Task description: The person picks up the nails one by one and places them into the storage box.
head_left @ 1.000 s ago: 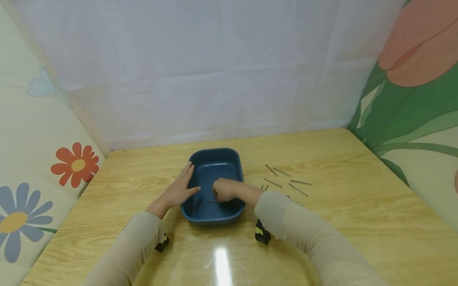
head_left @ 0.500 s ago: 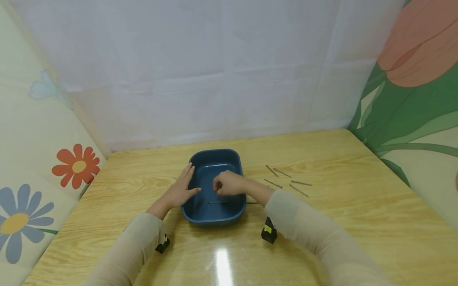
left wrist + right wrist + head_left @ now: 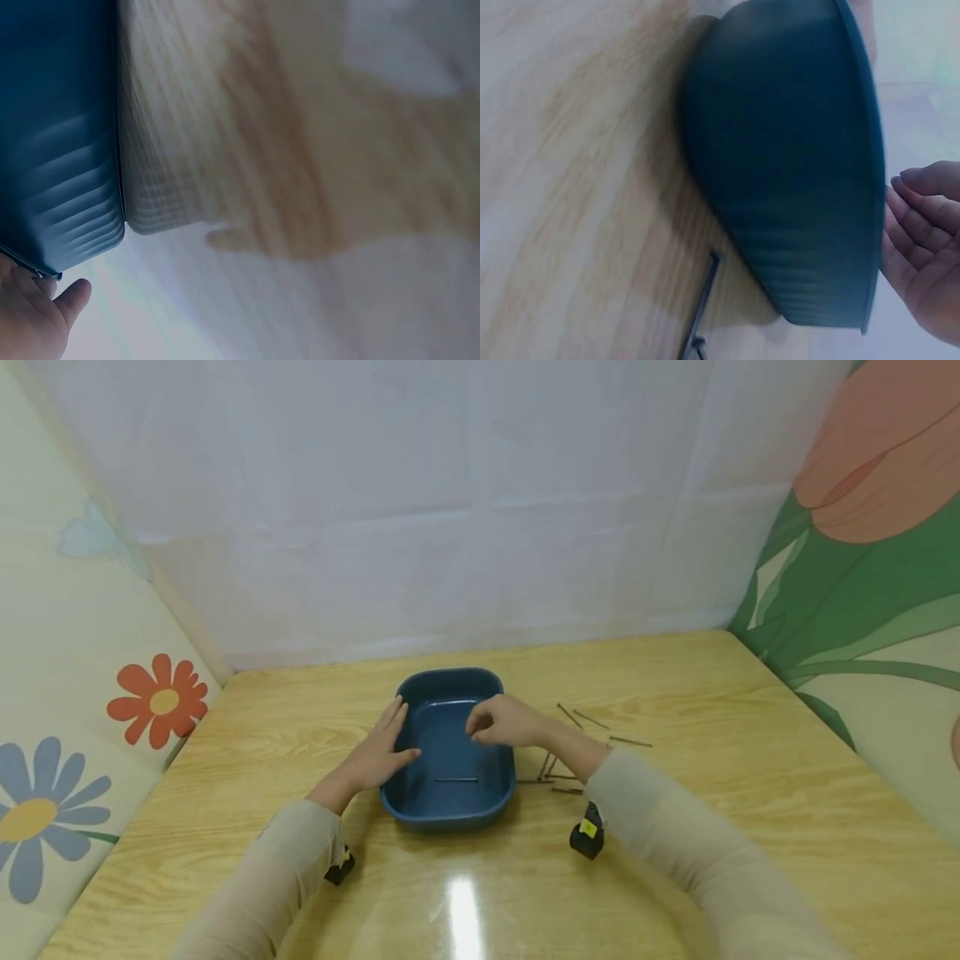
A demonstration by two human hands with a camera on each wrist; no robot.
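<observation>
Plastic, by its smooth, faintly glossy look, forms the deep blue tray between my hands, round-cornered, its outer wall finely ribbed in my wrist views. My left hand rests along its rim beside me, fingers straight, thumb reaching inward, grasping nothing. My right hand hovers over the opposite rim, fingers loosely bent, thumb near forefinger, apparently released. One thin, dark nail lies on the tray's floor, between my hands and closer to my body. More slim metal nails are scattered beyond my right wrist on the wood-grained table; my forearm and right sleeve partly hide the nearer cluster, so I can't count it. My left wrist view crops most of that hand.
</observation>
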